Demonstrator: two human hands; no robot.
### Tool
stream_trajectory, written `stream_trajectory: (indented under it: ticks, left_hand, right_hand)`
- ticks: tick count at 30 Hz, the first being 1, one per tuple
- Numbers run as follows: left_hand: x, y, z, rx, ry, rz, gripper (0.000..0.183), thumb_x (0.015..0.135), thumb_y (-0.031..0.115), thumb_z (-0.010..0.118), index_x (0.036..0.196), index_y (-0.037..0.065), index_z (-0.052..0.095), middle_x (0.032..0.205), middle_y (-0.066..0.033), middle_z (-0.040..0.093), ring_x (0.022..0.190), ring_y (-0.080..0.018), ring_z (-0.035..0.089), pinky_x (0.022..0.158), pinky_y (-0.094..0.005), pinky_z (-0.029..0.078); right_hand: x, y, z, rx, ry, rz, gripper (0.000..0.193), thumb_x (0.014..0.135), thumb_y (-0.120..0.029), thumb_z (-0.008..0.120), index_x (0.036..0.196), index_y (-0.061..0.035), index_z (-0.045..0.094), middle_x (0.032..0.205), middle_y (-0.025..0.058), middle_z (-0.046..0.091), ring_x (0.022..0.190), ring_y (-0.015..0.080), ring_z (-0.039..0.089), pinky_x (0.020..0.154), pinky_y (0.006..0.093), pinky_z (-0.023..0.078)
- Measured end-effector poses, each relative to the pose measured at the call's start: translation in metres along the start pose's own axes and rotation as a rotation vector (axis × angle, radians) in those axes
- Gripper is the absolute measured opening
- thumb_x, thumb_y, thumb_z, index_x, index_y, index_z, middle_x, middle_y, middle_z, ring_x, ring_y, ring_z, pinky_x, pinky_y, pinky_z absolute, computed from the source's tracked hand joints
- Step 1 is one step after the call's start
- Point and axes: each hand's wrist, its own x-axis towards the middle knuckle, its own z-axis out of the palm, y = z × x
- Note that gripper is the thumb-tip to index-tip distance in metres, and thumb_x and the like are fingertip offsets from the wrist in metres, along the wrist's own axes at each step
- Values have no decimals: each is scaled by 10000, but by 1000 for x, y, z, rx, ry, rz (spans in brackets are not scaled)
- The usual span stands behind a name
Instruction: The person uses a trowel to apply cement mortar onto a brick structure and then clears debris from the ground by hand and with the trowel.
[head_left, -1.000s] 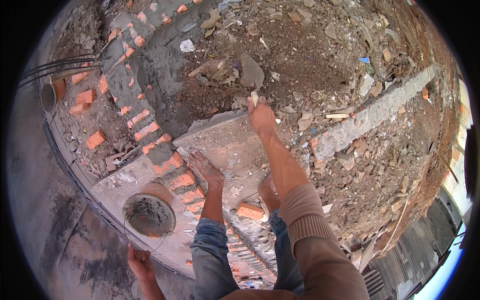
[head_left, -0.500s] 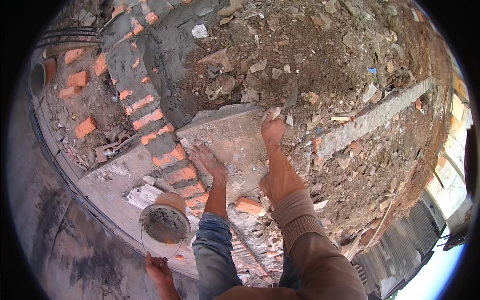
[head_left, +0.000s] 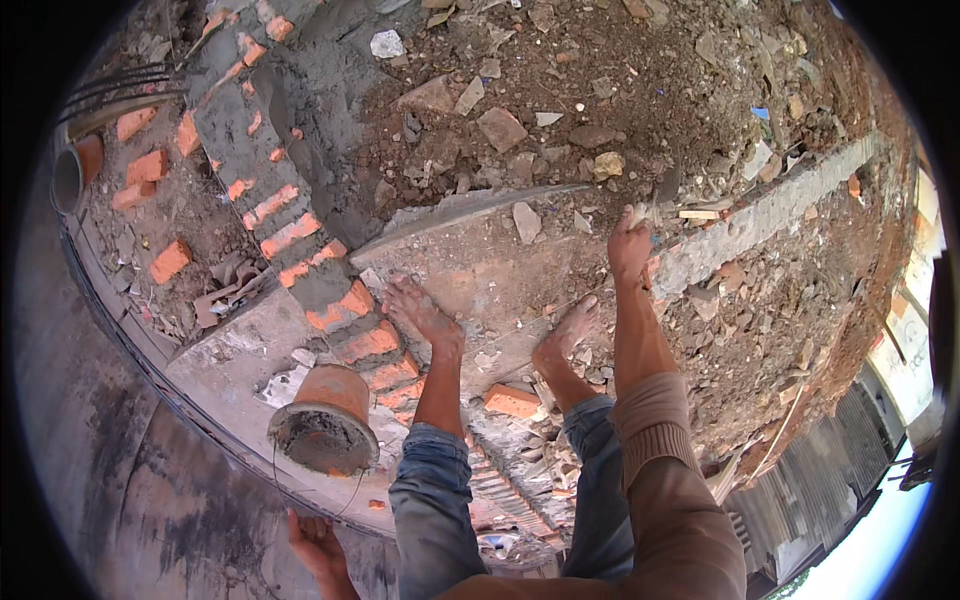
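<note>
At the lower left, my left hand [head_left: 318, 552] is closed with curled fingers at the thin wire handle of an orange bucket [head_left: 338, 388]. The bucket's mouth tilts toward me, and grey mortar [head_left: 322, 440] coats its inside. My right hand [head_left: 629, 250], arm stretched forward, is closed around the pale handle of a trowel. The trowel's greyish blade [head_left: 668, 186] points away over the rubble and is hard to make out against the soil. Left of my bare feet runs a low brick wall [head_left: 368, 343] with orange bricks and grey mortar.
My feet stand on a concrete slab [head_left: 500, 270]. A loose brick [head_left: 514, 401] lies between my legs. Broken stones and soil [head_left: 500, 130] spread ahead; a mortar-topped wall [head_left: 770, 217] crosses at right. Another bucket [head_left: 78, 172], loose bricks [head_left: 170, 260] and dark rods [head_left: 125, 88] are at left.
My right hand has moved right with the trowel, uncovering my right foot. The bucket and my left hand have shifted slightly down and left in view.
</note>
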Motion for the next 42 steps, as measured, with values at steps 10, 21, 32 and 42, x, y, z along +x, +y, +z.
stream_trajectory:
  ticks: [10,21,32,42]
  left_hand:
    - [-12,34,17,21,-102,85,428,1003,279,564,673,193,304,578,66,162,529,-97,198,610,-297,320]
    - [-6,44,51,66,-177,76,423,998,286,568,674,183,317,586,63,207,532,-103,248,642,-309,377]
    - [-25,28,81,-2,-276,37,427,979,197,593,644,174,329,584,65,214,546,-91,236,638,-307,338]
    - [-20,44,69,-153,-104,-41,434,973,246,609,635,187,344,551,54,199,498,-112,248,577,-317,351]
  right_hand:
    - [-108,-139,-21,233,-435,-14,547,979,-426,517,964,110,625,742,321,647,687,475,654,622,548,522]
    - [-191,-232,28,389,-385,572,552,977,-415,523,873,112,651,816,330,653,766,494,645,706,534,518]
    - [-11,-124,-101,17,-627,60,608,971,-487,498,1119,94,600,899,327,669,836,483,667,763,553,529]
    - [174,94,-207,-293,-369,82,731,941,-620,479,1020,91,631,959,359,653,944,523,626,807,575,476]
